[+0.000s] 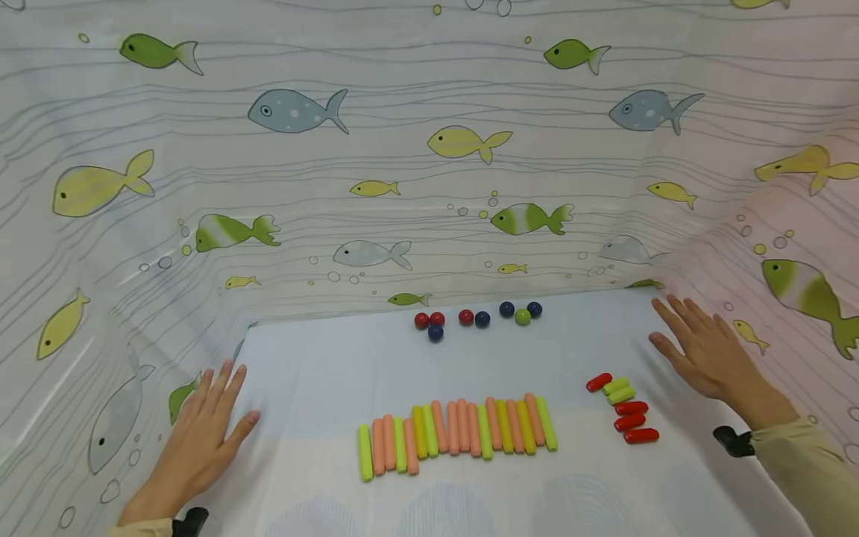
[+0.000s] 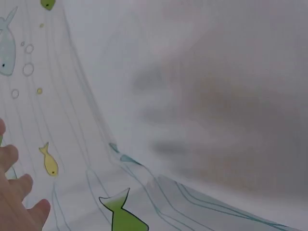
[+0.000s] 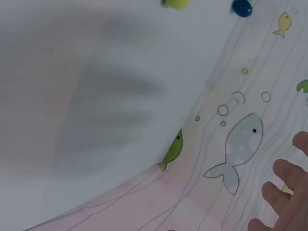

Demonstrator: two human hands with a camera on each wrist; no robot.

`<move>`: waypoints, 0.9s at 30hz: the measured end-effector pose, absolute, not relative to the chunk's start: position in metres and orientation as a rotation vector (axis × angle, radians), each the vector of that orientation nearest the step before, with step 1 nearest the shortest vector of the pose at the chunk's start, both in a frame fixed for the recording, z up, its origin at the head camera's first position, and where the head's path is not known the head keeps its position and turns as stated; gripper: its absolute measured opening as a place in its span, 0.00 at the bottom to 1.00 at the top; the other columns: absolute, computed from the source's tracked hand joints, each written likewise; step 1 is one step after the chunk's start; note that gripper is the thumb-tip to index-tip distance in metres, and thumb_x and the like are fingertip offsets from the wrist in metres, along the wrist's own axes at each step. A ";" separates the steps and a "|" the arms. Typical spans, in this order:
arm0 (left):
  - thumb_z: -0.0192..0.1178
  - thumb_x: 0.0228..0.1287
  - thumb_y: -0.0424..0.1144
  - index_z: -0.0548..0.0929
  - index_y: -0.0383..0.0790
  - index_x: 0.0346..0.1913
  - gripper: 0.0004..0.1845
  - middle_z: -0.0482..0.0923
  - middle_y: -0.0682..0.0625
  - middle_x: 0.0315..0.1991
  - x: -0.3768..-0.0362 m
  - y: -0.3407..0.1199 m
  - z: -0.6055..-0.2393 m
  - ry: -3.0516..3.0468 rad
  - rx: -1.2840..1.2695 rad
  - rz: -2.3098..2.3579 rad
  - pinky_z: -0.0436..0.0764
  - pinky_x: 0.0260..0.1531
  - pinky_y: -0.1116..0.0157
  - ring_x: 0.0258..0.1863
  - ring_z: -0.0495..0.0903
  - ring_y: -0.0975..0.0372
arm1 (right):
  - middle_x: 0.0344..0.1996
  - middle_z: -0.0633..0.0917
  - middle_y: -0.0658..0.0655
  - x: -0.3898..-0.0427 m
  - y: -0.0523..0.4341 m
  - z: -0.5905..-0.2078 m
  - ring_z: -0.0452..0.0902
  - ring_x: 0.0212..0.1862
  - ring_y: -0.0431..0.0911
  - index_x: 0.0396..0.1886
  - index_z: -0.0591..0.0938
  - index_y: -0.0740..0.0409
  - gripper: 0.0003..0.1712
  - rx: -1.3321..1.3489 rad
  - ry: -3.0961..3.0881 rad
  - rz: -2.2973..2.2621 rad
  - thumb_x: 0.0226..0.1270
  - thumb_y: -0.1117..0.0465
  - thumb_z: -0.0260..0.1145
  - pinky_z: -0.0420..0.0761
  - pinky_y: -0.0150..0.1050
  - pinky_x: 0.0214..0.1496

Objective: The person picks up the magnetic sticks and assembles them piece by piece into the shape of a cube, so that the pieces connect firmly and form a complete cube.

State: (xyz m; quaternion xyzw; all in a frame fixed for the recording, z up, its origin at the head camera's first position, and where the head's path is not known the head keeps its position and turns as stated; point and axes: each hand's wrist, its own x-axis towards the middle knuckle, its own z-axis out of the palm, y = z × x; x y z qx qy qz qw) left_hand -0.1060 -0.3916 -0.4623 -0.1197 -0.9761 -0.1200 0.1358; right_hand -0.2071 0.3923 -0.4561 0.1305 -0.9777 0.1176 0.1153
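Observation:
My left hand (image 1: 204,429) hovers by the table's left edge, fingers spread and holding nothing. Over at the right edge, my right hand (image 1: 705,350) is likewise spread and bare. In the middle lies a row of several sticks, with salmon sticks (image 1: 463,425), lime-green sticks (image 1: 365,453) and yellow sticks (image 1: 505,426) side by side. Nearest to the right hand is a column of short, rounded pieces: red ones (image 1: 631,422) and lime-green ones (image 1: 620,395). In the wrist views only fingertips of the left hand (image 2: 19,192) and right hand (image 3: 288,192) show.
Along the back of the white table (image 1: 322,365) sit small balls in three groups: red balls (image 1: 466,318), dark blue balls (image 1: 435,333) and one green ball (image 1: 523,317). A fish-patterned curtain (image 1: 403,164) rises at the back and both sides.

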 end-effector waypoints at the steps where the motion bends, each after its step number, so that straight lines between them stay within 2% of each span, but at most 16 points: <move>1: 0.56 0.82 0.51 0.49 0.39 0.86 0.42 0.37 0.38 0.88 -0.107 -0.391 -0.462 -2.820 -0.347 -0.347 0.30 0.81 0.36 0.86 0.31 0.40 | 0.84 0.54 0.71 -0.208 0.390 -0.457 0.40 0.86 0.68 0.88 0.51 0.54 0.43 0.383 -2.857 0.348 0.85 0.40 0.50 0.29 0.70 0.83; 3: 0.59 0.80 0.49 0.55 0.34 0.84 0.41 0.44 0.32 0.86 -0.108 -0.387 -0.463 -2.805 -0.338 -0.355 0.40 0.80 0.31 0.84 0.40 0.33 | 0.83 0.56 0.72 -0.211 0.383 -0.460 0.44 0.84 0.70 0.87 0.53 0.55 0.43 0.393 -2.835 0.358 0.84 0.41 0.52 0.34 0.72 0.83; 6: 0.64 0.76 0.47 0.71 0.26 0.73 0.33 0.67 0.25 0.72 -0.109 -0.372 -0.467 -2.804 -0.293 -0.365 0.65 0.68 0.30 0.71 0.65 0.31 | 0.79 0.64 0.75 -0.220 0.364 -0.463 0.57 0.78 0.73 0.84 0.60 0.59 0.42 0.437 -2.778 0.371 0.82 0.42 0.58 0.51 0.76 0.79; 8: 0.65 0.75 0.46 0.78 0.26 0.63 0.27 0.79 0.29 0.57 -0.111 -0.355 -0.470 -2.863 -0.234 -0.392 0.78 0.52 0.36 0.55 0.78 0.37 | 0.75 0.69 0.75 -0.227 0.346 -0.465 0.64 0.73 0.74 0.81 0.66 0.62 0.40 0.470 -2.754 0.403 0.80 0.44 0.62 0.62 0.76 0.73; 10: 0.64 0.76 0.47 0.82 0.29 0.57 0.22 0.85 0.39 0.42 -0.112 -0.335 -0.473 -2.962 -0.164 -0.462 0.82 0.39 0.46 0.40 0.82 0.48 | 0.70 0.74 0.75 -0.236 0.325 -0.467 0.68 0.69 0.72 0.77 0.70 0.64 0.38 0.497 -2.760 0.452 0.79 0.45 0.64 0.69 0.75 0.68; 12: 0.63 0.78 0.50 0.83 0.33 0.54 0.20 0.84 0.48 0.32 -0.114 -0.313 -0.476 -3.079 -0.080 -0.570 0.80 0.29 0.55 0.30 0.80 0.57 | 0.67 0.78 0.72 -0.245 0.303 -0.470 0.71 0.67 0.69 0.74 0.75 0.64 0.35 0.511 -2.783 0.544 0.79 0.46 0.65 0.73 0.72 0.67; 15: 0.61 0.78 0.53 0.83 0.39 0.49 0.18 0.80 0.54 0.24 -0.116 -0.280 -0.484 -3.176 0.004 -0.719 0.72 0.23 0.63 0.21 0.74 0.62 | 0.61 0.84 0.67 -0.264 0.267 -0.475 0.79 0.61 0.63 0.68 0.80 0.63 0.29 0.556 -2.801 0.711 0.78 0.48 0.68 0.79 0.65 0.63; 19: 0.62 0.77 0.55 0.82 0.42 0.41 0.18 0.74 0.54 0.19 -0.112 -0.244 -0.494 -3.206 0.044 -0.760 0.66 0.19 0.64 0.18 0.70 0.62 | 0.50 0.90 0.60 -0.286 0.216 -0.480 0.86 0.47 0.52 0.59 0.86 0.60 0.20 0.628 -2.788 0.966 0.75 0.53 0.71 0.86 0.51 0.50; 22: 0.64 0.74 0.54 0.79 0.43 0.39 0.17 0.69 0.55 0.17 -0.108 -0.228 -0.502 -3.189 0.058 -0.765 0.62 0.18 0.65 0.16 0.66 0.62 | 0.45 0.92 0.56 -0.299 0.179 -0.481 0.86 0.40 0.46 0.57 0.88 0.60 0.20 0.645 -2.789 1.093 0.74 0.52 0.73 0.86 0.44 0.46; 27: 0.67 0.72 0.48 0.75 0.43 0.38 0.15 0.66 0.55 0.16 -0.104 -0.215 -0.509 -3.144 0.071 -0.784 0.60 0.16 0.67 0.14 0.63 0.63 | 0.41 0.91 0.55 -0.316 0.125 -0.487 0.84 0.38 0.45 0.56 0.87 0.62 0.24 0.618 -2.800 1.187 0.72 0.49 0.74 0.84 0.41 0.44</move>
